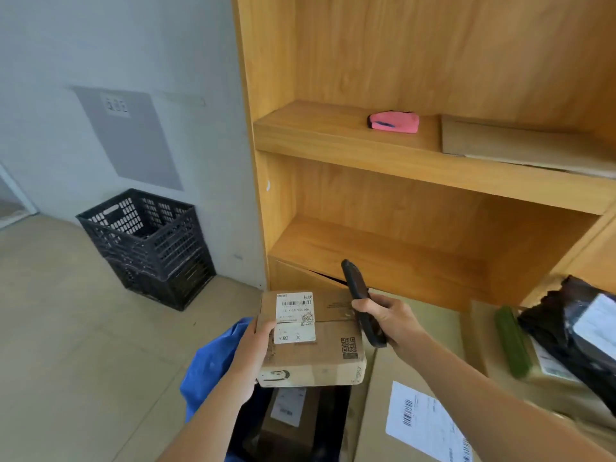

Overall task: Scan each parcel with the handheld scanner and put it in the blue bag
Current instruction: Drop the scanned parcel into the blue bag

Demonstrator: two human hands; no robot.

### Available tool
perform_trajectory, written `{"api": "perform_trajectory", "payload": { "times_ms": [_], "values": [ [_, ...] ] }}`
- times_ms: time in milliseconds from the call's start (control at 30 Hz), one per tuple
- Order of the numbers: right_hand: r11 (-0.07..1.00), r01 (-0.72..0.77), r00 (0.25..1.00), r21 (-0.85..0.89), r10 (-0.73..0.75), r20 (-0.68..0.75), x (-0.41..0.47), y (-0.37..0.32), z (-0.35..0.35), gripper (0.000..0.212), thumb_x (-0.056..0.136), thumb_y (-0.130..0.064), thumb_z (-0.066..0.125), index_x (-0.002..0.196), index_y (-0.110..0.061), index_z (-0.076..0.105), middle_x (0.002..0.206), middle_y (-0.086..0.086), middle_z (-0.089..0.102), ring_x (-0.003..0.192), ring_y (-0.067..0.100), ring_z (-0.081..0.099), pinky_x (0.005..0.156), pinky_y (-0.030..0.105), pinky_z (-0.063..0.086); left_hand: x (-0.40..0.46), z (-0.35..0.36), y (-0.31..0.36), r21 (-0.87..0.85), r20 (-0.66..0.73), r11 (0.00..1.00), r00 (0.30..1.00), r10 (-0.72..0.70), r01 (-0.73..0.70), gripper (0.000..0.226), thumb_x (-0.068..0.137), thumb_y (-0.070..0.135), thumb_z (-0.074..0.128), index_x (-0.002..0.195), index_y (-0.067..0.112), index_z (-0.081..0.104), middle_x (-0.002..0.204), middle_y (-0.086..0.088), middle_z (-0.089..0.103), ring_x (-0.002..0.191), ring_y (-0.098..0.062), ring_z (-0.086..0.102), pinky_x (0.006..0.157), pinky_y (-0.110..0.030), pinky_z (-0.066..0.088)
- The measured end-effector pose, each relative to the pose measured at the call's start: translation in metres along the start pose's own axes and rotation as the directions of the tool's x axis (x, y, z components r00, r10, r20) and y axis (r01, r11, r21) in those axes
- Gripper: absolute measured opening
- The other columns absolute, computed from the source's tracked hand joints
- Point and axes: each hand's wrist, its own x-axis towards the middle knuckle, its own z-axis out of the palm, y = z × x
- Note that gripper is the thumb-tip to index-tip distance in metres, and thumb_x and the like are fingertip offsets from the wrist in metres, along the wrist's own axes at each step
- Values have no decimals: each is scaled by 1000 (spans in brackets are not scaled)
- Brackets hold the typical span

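My left hand (251, 358) grips the left edge of a brown cardboard parcel (320, 358) with a white barcode label on top, holding it flat over the open blue bag (208, 365). Inside the bag lies another labelled parcel (283, 418). My right hand (388, 320) holds the black handheld scanner (361, 301) upright at the parcel's right edge, its head raised above the box.
A large labelled carton (400, 425) lies at lower right, beside more parcels and a black plastic mailer (573, 325). Behind stands a wooden shelf unit (416, 155) holding a pink pouch (393, 121) and flat cardboard. Black stacked crates (146, 245) stand by the wall at left.
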Motion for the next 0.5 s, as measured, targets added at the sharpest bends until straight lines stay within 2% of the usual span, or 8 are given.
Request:
{"api": "perform_trajectory", "payload": {
  "times_ms": [100, 167, 233, 300, 400, 500],
  "values": [
    [997, -18, 997, -78, 23, 67, 9, 6, 42, 77, 49, -54, 91, 116, -19, 74, 100, 8, 77, 88, 26, 72, 68, 33, 54, 9, -38, -12, 1, -98, 1000, 995, -19, 19, 16, 97, 38, 51, 103, 32, 65, 98, 0, 72, 88, -20, 65, 63, -33, 44],
    [993, -45, 993, -108, 56, 101, 16, 11, 62, 68, 59, -50, 91, 118, -23, 71, 103, 6, 76, 90, 24, 71, 67, 31, 52, 18, -55, -21, 2, -159, 999, 987, -40, 40, 17, 96, 38, 52, 100, 33, 68, 95, 0, 74, 87, -22, 68, 66, -37, 52],
    [988, -78, 988, -132, 94, 122, 26, 18, 76, 53, 70, -44, 89, 116, -25, 70, 101, 5, 76, 88, 23, 69, 63, 29, 49, 30, -65, -34, -12, -185, 998, 980, -70, 69, 17, 94, 40, 53, 100, 35, 69, 96, 1, 74, 90, -22, 70, 79, -47, 58],
    [982, -113, 983, -151, 133, 128, 41, 32, 87, 45, 74, -40, 88, 112, -24, 71, 99, 5, 75, 83, 21, 69, 61, 27, 48, 42, -69, -48, -27, -184, 993, 976, -117, 113, 17, 95, 44, 52, 104, 38, 65, 99, 2, 73, 94, -22, 69, 90, -49, 56],
    [962, -171, 970, -210, 202, 135, 68, 65, 103, 44, 75, -37, 87, 113, -20, 73, 97, 2, 76, 86, 20, 71, 65, 29, 51, 63, -70, -75, -21, -166, 984, 969, -181, 180, 16, 97, 44, 48, 102, 40, 63, 97, 1, 73, 93, -21, 68, 87, -44, 56],
    [936, -245, 946, -252, 288, 151, 94, 104, 114, 44, 77, -34, 86, 115, -17, 72, 96, -2, 75, 85, 16, 69, 66, 28, 50, 92, -69, -111, 25, -195, 972, 955, -223, 233, 22, 93, 42, 49, 103, 35, 67, 94, 0, 76, 92, -20, 70, 80, -37, 54]
  ]
}}
